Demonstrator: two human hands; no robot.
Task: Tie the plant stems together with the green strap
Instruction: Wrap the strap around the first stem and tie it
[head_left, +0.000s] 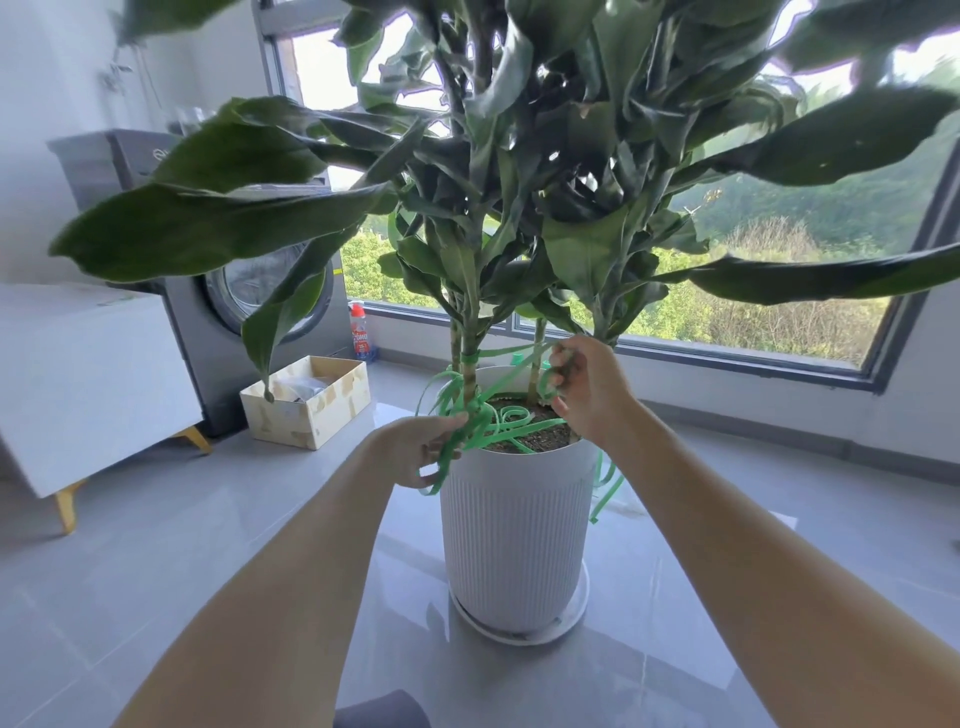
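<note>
head view, looking down past two bare forearms at a tall leafy plant in a white ribbed pot (514, 530), which stands on a white saucer (574, 610) on the grey tiled floor (208, 545). the plant stems (470, 332) rise out of dark soil (540, 439), one thick cane on the left side of the pot and thinner ones to the right. the green strap (511, 415) is all about the base of them: one turn sits tight round the left cane above the rim, a band runs from there across towards the right stems, loose loops lie on the soil, and more lengths hang down outside the pot wall on the right. the left hand (426, 449) is at the near left rim of the pot, its grip closed round a bunch of strap loops that spill over the edge below its fingers. the right hand (587, 395) is raised just beside the right stems, its grip curled on the strap there, with a loop of it round the fingers. to the left behind the plant stands a grey washing machine (249, 312), with a white cabinet (93, 364) on yellow legs in front of it and an open cardboard box (306, 410) on the floor. a red-capped bottle (359, 332) stands by the window (727, 358), and green trees show beyond the glass.
</note>
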